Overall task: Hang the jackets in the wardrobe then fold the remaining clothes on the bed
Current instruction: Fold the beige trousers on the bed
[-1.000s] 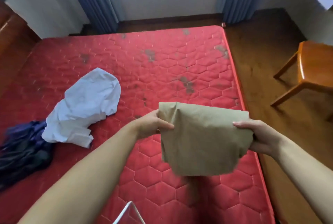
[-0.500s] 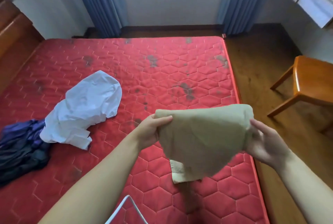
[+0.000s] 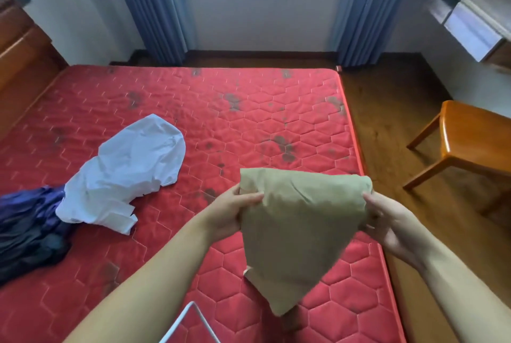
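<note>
I hold a khaki garment (image 3: pixel 298 229) up above the near right part of the red mattress (image 3: pixel 235 127). My left hand (image 3: pixel 232 210) grips its upper left corner, and my right hand (image 3: pixel 387 221) grips its upper right corner. The cloth hangs down to a point between my forearms. A crumpled white garment (image 3: pixel 124 174) lies on the left of the mattress. A dark blue and black garment (image 3: pixel 30 229) lies bunched at the left edge, partly under the white one.
A white wire hanger (image 3: pixel 190 326) pokes in at the bottom edge. A wooden stool (image 3: pixel 470 138) stands on the wood floor to the right of the bed. Blue curtains (image 3: pixel 154 5) hang on the far wall. Wooden furniture (image 3: pixel 19 49) stands at far left.
The khaki garment went from a squarish folded bundle to a hanging triangle with a lower flap showing. My view has tilted up, showing more of the far wall.
</note>
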Available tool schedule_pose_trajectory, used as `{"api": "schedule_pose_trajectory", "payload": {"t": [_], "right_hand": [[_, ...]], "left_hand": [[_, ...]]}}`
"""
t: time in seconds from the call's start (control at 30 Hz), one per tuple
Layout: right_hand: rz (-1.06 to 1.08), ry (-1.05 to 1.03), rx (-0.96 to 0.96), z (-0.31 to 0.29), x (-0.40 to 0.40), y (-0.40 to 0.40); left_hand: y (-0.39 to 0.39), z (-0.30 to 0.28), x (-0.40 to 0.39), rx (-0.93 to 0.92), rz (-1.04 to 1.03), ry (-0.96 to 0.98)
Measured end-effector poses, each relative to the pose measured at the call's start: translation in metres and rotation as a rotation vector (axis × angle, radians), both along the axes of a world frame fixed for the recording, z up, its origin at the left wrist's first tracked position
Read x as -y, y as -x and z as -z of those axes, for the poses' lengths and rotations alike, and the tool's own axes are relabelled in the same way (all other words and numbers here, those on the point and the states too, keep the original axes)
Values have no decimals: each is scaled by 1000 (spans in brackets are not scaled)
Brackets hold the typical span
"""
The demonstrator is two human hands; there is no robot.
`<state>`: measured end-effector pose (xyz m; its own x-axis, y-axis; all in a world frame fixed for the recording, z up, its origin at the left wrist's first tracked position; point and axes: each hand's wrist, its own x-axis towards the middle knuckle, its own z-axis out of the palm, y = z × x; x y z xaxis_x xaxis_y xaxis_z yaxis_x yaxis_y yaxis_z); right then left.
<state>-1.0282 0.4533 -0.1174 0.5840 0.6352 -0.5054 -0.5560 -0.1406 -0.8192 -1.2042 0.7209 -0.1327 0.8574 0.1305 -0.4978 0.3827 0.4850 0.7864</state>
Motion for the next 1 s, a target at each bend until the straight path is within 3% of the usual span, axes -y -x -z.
{"api": "schedule_pose_trajectory", "payload": {"t": [0.1, 0.17, 0.3, 0.43, 0.6, 0.7, 0.77, 1.0], "right_hand": [[-166, 173, 86, -1, -9, 3], [-101, 190, 78, 4, -17, 2], [-91, 56, 65, -13, -31, -8], [-194, -31, 149, -51, -45, -21], [-69, -99, 291, -85, -50, -30], [8, 13, 270, -67, -45, -19], [23, 113, 159, -37, -34, 0], [-31, 576, -141, 96, 44, 93]], "left_hand": [[-6, -3, 2, -43, 103, -159], [-9, -5, 1, -57, 102, -212], [-15, -23, -9, -47, 0, -278], [-27, -61, -22, 55, 71, -347], [-39, -83, -27, 166, -181, -318], [-32, -64, -17, 33, -197, -516], [-19, -36, -5, -79, -213, -593], [78, 73, 74, -560, 34, -304]]}}
